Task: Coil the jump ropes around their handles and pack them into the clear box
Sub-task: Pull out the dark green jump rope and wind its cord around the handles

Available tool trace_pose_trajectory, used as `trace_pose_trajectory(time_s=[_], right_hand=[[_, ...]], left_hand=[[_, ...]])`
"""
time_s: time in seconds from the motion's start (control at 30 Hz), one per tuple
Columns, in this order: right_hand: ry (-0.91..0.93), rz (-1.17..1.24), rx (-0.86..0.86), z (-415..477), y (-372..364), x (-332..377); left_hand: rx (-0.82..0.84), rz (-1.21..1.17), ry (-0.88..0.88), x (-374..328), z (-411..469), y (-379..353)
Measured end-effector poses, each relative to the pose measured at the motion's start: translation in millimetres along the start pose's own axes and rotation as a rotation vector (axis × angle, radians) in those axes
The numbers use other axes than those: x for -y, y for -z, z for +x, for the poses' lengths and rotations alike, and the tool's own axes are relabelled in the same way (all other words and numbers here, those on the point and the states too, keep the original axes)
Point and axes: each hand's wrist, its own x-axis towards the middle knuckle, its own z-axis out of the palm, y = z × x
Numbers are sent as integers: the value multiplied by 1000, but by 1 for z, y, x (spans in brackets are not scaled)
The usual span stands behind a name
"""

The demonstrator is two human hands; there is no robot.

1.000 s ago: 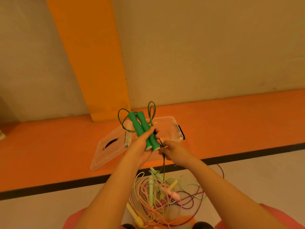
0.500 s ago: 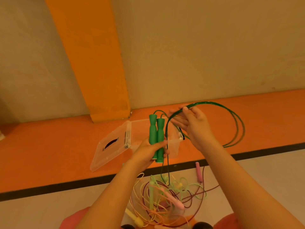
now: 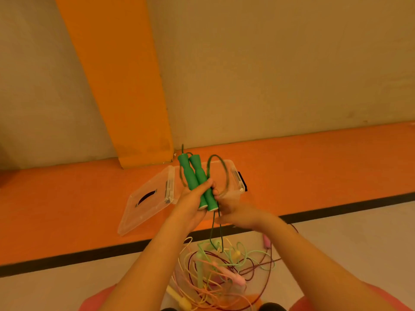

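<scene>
While the left hand (image 3: 193, 203) grips both green handles (image 3: 194, 173) side by side before the open box (image 3: 235, 176), the blurred right hand (image 3: 240, 215) seems to pinch their rope (image 3: 226, 173) just below; other ropes (image 3: 215, 272) lie tangled nearer the person.

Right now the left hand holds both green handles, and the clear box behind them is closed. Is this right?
Not quite. The head view shows the clear box open, its lid lying flat beside it. The left hand does hold both green handles.
</scene>
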Motion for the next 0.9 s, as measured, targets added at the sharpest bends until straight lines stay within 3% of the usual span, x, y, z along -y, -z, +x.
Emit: trace_pose_trajectory(time_s=[0.17, 0.4, 0.63, 0.9], right_hand=[[-58, -169, -230, 11, -26, -13], [136, 279, -613, 8, 16, 37], [325, 555, -680, -17, 41, 78], [343, 635, -703, -18, 43, 79]], left_hand=[[-5, -129, -4, -10, -1, -1], [-20, 40, -30, -18, 3, 17], [94, 336, 74, 2, 3, 16], [151, 356, 77, 15, 8, 1]])
